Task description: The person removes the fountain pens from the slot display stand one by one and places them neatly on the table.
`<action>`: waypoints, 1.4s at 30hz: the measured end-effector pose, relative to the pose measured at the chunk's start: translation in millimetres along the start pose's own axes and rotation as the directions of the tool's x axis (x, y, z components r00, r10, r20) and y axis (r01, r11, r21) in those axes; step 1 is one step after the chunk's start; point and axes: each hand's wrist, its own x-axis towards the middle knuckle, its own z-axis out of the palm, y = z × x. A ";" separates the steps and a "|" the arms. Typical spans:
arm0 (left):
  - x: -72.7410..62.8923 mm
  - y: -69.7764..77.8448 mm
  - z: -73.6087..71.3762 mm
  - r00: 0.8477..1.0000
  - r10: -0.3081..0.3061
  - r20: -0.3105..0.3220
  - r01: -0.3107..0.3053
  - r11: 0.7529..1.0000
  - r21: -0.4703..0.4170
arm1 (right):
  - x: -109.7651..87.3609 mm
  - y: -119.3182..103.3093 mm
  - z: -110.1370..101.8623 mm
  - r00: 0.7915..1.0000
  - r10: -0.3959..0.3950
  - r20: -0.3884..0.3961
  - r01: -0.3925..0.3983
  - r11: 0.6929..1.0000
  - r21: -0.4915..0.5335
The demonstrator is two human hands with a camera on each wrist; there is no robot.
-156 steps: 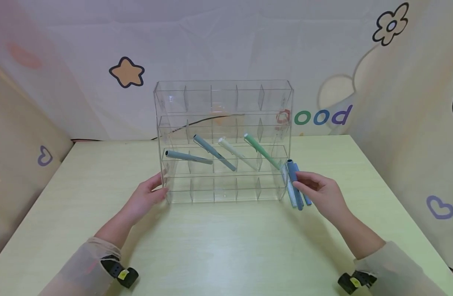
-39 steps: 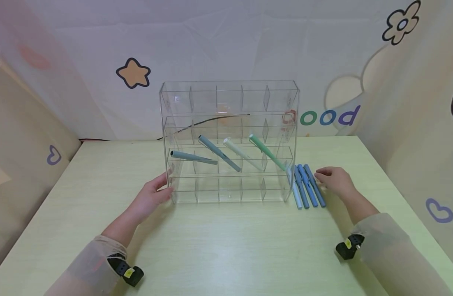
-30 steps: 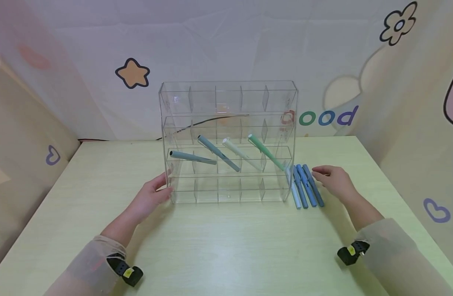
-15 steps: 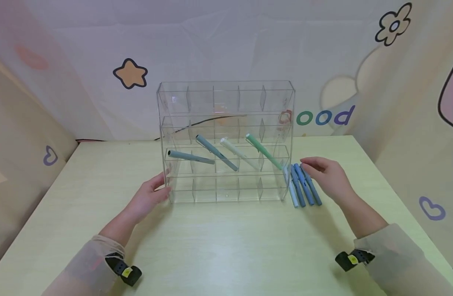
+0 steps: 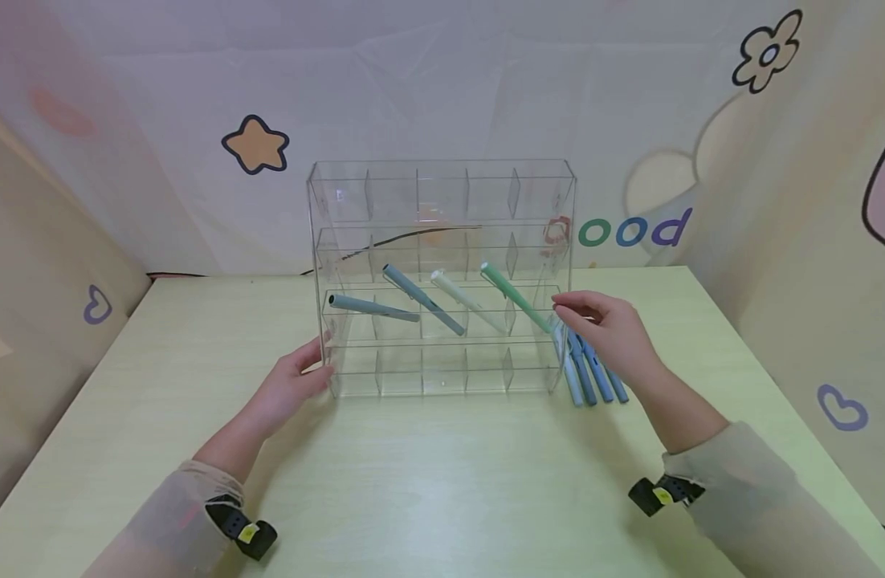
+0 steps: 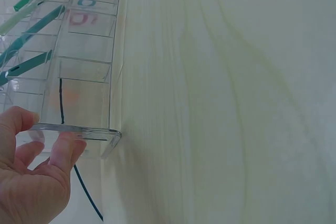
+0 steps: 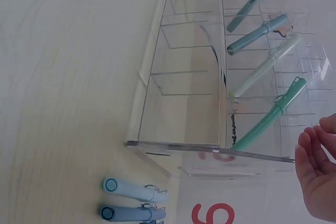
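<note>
Clearly four pens (image 5: pixel 515 295) lie racked, apparently four (image 5: pixel 582 373) outside.

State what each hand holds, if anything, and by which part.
The left hand grips the clear rectangular plastic rack low on its left side wall. The right hand visibly holds nothing; whether it touches the rack is unclear.

Eight pens (image 5: pixel 513 297), one clear rack (image 5: pixel 392 197), two wrist cameras (image 5: pixel 258 539)
</note>
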 end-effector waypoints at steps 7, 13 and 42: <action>-0.6 1.2 1.6 1.000 -0.011 0.003 0.011 1.000 0.003 | 11.8 -8.9 8.6 0.999 -0.029 0.025 0.029 1.000 0.006; -1.4 1.4 2.4 1.000 -0.021 0.003 0.021 1.000 0.001 | 21.3 -11.6 14.5 0.998 -0.048 0.033 0.048 0.999 0.001; -2.7 1.6 0.3 1.000 -0.001 0.005 0.001 1.000 -0.022 | 43.0 -24.1 42.6 0.990 -0.139 0.020 0.140 0.984 -0.106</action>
